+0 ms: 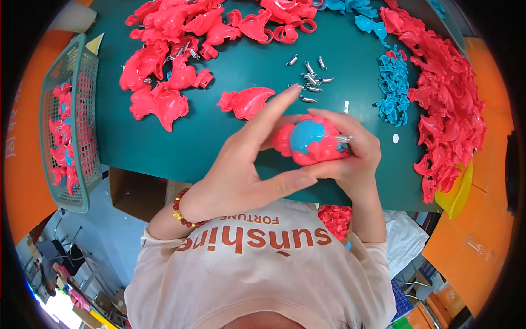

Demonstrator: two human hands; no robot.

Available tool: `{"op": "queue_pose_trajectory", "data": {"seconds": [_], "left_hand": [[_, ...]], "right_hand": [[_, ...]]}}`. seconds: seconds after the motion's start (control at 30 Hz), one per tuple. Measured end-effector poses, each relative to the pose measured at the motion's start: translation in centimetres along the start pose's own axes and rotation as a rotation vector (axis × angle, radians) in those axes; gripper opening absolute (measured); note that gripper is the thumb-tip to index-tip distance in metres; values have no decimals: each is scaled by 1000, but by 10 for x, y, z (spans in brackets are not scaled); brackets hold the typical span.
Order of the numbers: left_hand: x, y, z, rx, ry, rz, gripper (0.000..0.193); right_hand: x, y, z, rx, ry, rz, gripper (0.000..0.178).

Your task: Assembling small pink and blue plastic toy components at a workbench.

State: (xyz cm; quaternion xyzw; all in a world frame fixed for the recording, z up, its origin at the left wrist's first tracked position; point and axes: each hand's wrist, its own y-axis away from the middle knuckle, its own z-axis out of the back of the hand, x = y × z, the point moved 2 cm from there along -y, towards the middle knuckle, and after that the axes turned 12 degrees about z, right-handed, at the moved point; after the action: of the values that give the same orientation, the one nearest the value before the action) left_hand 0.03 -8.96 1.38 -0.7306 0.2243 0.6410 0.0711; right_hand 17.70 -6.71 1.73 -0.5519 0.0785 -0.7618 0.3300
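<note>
1. Cream T-shirt (257, 274) with orange lettering is nearest, in front of the green desk (148, 156).
2. Right hand (359, 162) has its fingers closed around a red-and-blue plastic toy (307, 137), above the desk's near side.
3. Left hand (233, 172), wearing a beaded bracelet (179, 208), spreads thumb and index finger wide beside the toy; whether its hidden fingers touch it, I cannot tell.
4. Loose metal springs (310, 80) and one red plastic shell (249, 102) lie beyond.

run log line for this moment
right hand: holding red-and-blue plastic piece, spring at its side | left hand: spread beside it | table: loose metal springs, red shells
</note>
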Motion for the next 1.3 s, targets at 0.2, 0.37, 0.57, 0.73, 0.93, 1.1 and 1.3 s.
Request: {"op": "queue_pose_trajectory", "data": {"seconds": [0.2, 0.37, 0.57, 0.73, 0.93, 1.1, 1.3], "left_hand": [[7, -3, -8, 118, 353, -96, 59], [15, -4, -7, -13, 26, -355, 53], [0, 2, -13, -259, -135, -215, 61], [-8, 2, -11, -468, -418, -385, 61], [-9, 10, -14, -396, -277, -377, 51], [-26, 34, 35, -634, -567, -362, 42], [-74, 98, 164, -1708, -1318, -264, 43]], "right_hand": [[14, 0, -2, 8, 39, 89, 60], [22, 7, -9, 29, 41, 81, 55], [-10, 32, -31, -182, -619, -258, 46], [-15, 38, -41, -202, -905, -541, 46], [-9, 46, -42, -119, -782, -428, 38], [6, 20, -32, 28, -553, -419, 37], [-9, 5, -4, 109, 109, -159, 30]]}}
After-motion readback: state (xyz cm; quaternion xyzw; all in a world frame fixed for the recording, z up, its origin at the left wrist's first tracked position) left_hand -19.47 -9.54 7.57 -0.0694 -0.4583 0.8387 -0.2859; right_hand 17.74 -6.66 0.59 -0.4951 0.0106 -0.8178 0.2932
